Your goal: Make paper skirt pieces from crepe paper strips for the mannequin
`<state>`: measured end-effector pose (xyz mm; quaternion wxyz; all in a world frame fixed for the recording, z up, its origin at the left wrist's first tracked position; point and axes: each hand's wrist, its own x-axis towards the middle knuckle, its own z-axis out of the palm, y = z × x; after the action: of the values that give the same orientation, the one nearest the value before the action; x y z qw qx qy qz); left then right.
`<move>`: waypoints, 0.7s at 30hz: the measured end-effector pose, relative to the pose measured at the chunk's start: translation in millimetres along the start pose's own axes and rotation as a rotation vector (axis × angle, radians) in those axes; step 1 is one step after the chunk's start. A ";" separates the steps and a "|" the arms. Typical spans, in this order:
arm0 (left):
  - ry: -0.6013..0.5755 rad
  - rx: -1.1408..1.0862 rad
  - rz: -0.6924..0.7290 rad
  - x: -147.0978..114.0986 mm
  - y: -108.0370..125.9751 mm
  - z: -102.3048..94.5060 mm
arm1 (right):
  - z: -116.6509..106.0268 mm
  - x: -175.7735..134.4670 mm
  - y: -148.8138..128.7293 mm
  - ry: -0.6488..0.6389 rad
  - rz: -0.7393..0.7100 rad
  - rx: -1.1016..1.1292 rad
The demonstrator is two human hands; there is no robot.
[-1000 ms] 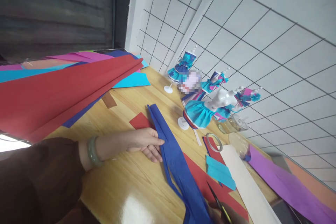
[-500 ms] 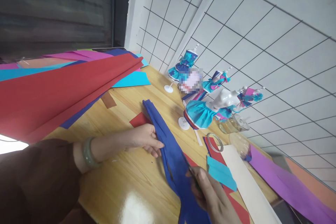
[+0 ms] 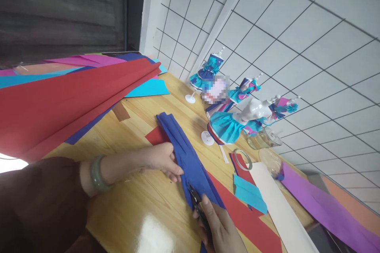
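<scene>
My left hand (image 3: 168,162) pinches the near-left edge of a long, folded strip of blue crepe paper (image 3: 190,158), thumb on top. Small black scissors (image 3: 194,197) are gripped in my right hand (image 3: 218,225), their blades lying against the blue paper below my left hand. Whether the blades are fully closed I cannot tell. The strip's lower end passes under my right hand and is partly hidden. Beneath the blue strip lies red paper (image 3: 246,213), showing on both sides of it.
Small dress forms in paper dresses (image 3: 227,126) stand at the back. Red paper sheets (image 3: 74,95) are piled at left. A tape roll (image 3: 242,159), a light-blue piece (image 3: 249,194), a white strip (image 3: 276,201), a purple sheet (image 3: 320,209) and clear jars (image 3: 264,139) lie at right.
My right hand has moved left with the scissors, from the strip's right side to its lower left. The blue paper lies shifted, uncovering more red paper at right. My left hand barely moved.
</scene>
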<state>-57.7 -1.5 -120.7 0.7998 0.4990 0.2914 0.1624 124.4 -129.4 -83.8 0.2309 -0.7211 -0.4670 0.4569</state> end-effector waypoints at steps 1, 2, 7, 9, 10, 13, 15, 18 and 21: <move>0.000 0.008 0.004 0.1 -0.5 -0.1 | 2.1 0.9 0.5 -0.007 0.011 0.004; 0.000 0.011 0.009 0.3 -0.9 0.0 | 3.9 2.2 1.3 -0.015 0.027 0.011; 0.028 -0.006 0.012 1.6 -0.7 1.8 | 8.5 8.5 5.0 -0.031 0.064 0.029; 0.033 -0.011 0.009 1.6 -0.6 2.6 | 9.8 9.9 4.3 -0.032 0.044 0.021; 0.031 -0.012 0.004 1.5 -0.7 2.8 | 10.6 10.4 3.6 -0.027 0.036 0.018; 0.023 -0.019 -0.018 1.0 -1.3 2.5 | 14.1 12.5 1.6 0.021 0.002 0.007; 0.014 -0.035 -0.020 0.8 -1.2 2.1 | 16.2 14.4 1.2 0.050 -0.024 0.009; 0.015 -0.054 -0.017 0.6 0.0 2.6 | 17.4 17.4 0.4 0.049 -0.044 0.000; 0.038 -0.054 -0.038 0.3 1.3 3.8 | 16.3 19.5 -3.8 0.026 -0.055 -0.042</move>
<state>-55.1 -3.4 -118.4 0.8101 0.4686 0.3115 0.1647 111.3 -112.0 -97.4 0.2342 -0.7185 -0.4929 0.4313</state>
